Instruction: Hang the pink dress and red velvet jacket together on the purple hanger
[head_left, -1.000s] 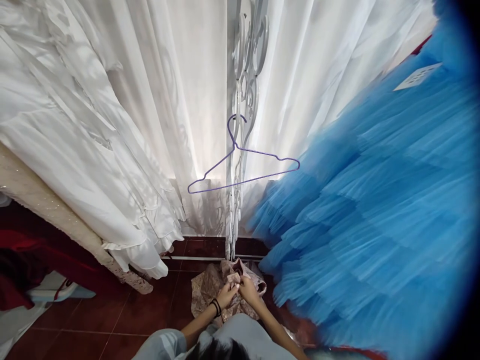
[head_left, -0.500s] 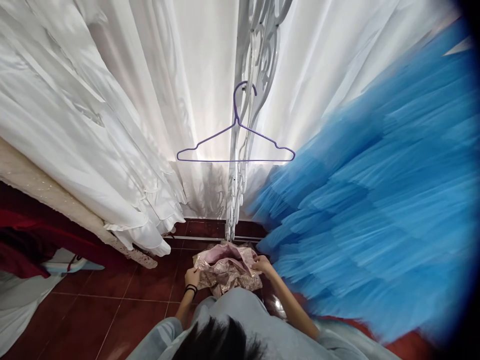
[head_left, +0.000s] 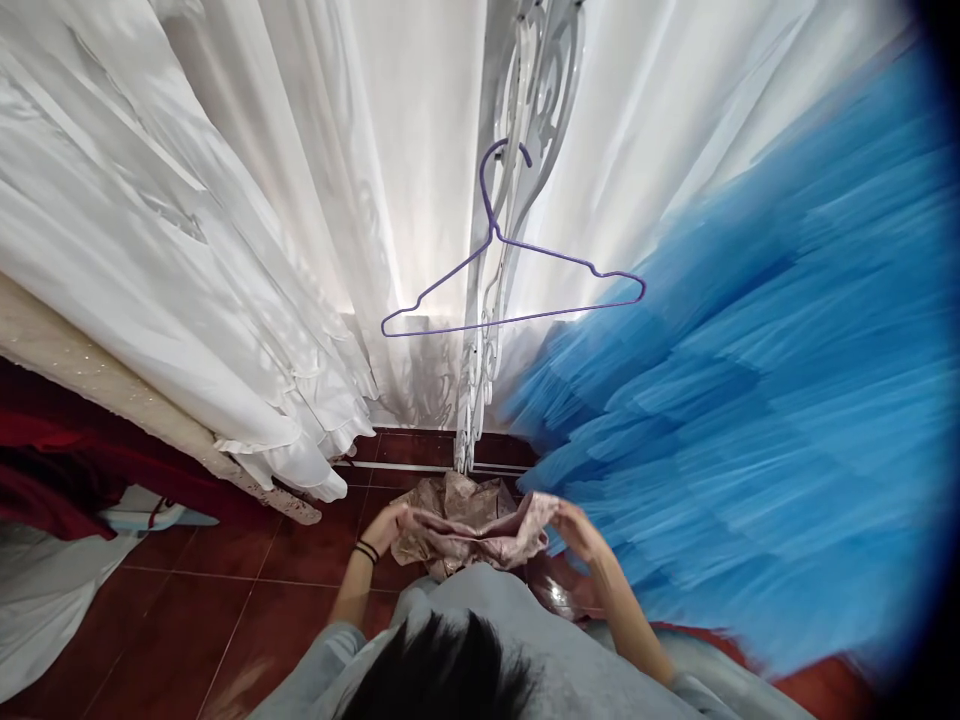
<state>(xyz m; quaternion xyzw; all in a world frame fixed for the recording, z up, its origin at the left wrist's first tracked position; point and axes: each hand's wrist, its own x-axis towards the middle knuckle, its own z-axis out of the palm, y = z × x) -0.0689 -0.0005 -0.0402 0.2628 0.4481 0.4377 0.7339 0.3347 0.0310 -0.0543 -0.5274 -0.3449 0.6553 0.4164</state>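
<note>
A shiny pink garment (head_left: 480, 545) is stretched between my two hands, low in front of my body, its opening facing up. My left hand (head_left: 391, 524), with dark bands at the wrist, is closed on its left edge. On the opposite edge my right hand (head_left: 576, 528) pinches the fabric, fingers partly smeared by motion. Folds of the cloth bunch up on its far side. Above and beyond it hangs a purple hanger (head_left: 496, 230), bare and slightly tilted, in front of an ornate white metal stand (head_left: 469, 400). Neither hand touches the hanger.
White garments (head_left: 247, 330) hang at the left, with dark red cloth (head_left: 45, 440) below them. A large blue tulle skirt (head_left: 750, 400) fills the right side. Underneath is a dark red tiled floor (head_left: 195, 620); a white curtain (head_left: 420, 150) hangs behind.
My hands have moved farther apart and spread the garment's opening wider, turning its edge toward me. The hanger appears shifted right and has tilted.
</note>
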